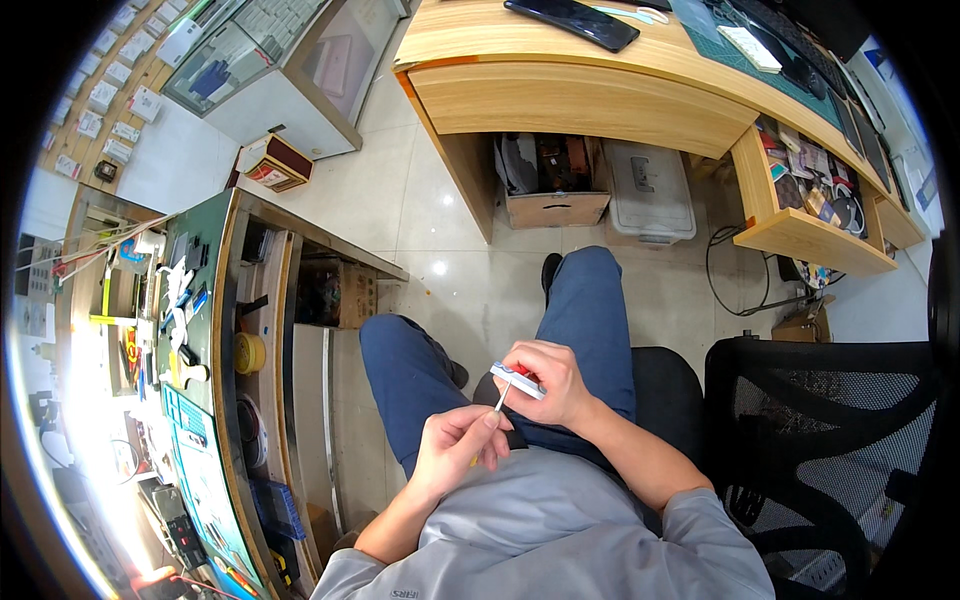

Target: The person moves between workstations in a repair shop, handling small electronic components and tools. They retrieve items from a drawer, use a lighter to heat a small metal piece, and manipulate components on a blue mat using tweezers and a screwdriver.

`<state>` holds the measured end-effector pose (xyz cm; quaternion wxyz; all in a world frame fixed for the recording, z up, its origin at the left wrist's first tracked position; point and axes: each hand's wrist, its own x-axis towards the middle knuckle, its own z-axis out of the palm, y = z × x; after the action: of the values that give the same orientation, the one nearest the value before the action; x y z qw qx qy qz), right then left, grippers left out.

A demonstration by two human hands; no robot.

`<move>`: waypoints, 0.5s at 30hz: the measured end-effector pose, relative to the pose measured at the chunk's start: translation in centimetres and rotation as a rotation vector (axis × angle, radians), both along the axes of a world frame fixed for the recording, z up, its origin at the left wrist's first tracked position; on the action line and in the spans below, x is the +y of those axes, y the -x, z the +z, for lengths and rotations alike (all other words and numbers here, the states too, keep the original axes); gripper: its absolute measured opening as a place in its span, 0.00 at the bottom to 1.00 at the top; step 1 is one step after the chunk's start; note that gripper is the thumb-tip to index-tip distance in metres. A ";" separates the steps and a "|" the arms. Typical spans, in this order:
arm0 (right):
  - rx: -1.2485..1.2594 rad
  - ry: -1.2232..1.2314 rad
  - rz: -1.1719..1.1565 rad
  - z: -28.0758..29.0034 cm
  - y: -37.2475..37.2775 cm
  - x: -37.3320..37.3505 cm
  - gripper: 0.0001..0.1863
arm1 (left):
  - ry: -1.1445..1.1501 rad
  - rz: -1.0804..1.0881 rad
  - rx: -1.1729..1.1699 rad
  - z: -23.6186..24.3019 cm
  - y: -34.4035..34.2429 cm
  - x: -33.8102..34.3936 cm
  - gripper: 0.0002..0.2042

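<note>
Nearest the camera, a grey shirt [560,540] fills the lower middle of the head view, above dark blue trousers [592,300] on a seated person. Over the lap, 2 bare hands meet. Pinched between the fingers of the left hand [455,447] is a thin metal tool [501,398], slanting up to the white flat piece [521,383] in the right hand [552,374]; whether its tip touches or only overlaps it, I cannot tell. Right fingers are closed around that white piece, and a bit of red shows beside it.

At the top, a wooden surface [455,42] carries a black phone [575,22] and white scissors [650,15]. Below it, on the floor, stand a cardboard box [556,210] and a plastic bin [650,195], side by side. To the right, an open drawer [822,238] is packed with small items, and a black mesh chair [790,425] stands lower down. At the left, a green surface [213,222] holds scattered tools, with a yellow roll [249,353] on the shelf underneath.
</note>
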<state>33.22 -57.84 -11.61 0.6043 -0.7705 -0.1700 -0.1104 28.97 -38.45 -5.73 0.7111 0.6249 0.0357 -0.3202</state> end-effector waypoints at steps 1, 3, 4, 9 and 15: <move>0.017 0.006 -0.004 0.2 0.1 -0.1 0.09 | -0.001 0.002 -0.002 0.0 0.0 0.0 0.13; 0.006 0.009 -0.010 0.3 0.0 -0.4 0.09 | -0.002 0.009 -0.007 0.0 0.0 0.0 0.13; 0.000 0.012 -0.016 0.4 0.0 -0.5 0.09 | -0.002 0.011 -0.010 0.0 0.0 0.0 0.13; -0.068 0.035 -0.018 -0.1 0.1 -0.3 0.09 | 0.002 0.014 -0.008 -0.2 0.0 0.1 0.13; -0.047 0.083 -0.046 -0.6 0.5 -0.7 0.10 | 0.001 0.027 -0.018 -0.2 0.0 0.2 0.13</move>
<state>32.74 -58.58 -12.18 0.5649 -0.7958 -0.1709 -0.1353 28.93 -38.27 -5.88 0.7159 0.6269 0.0379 -0.3050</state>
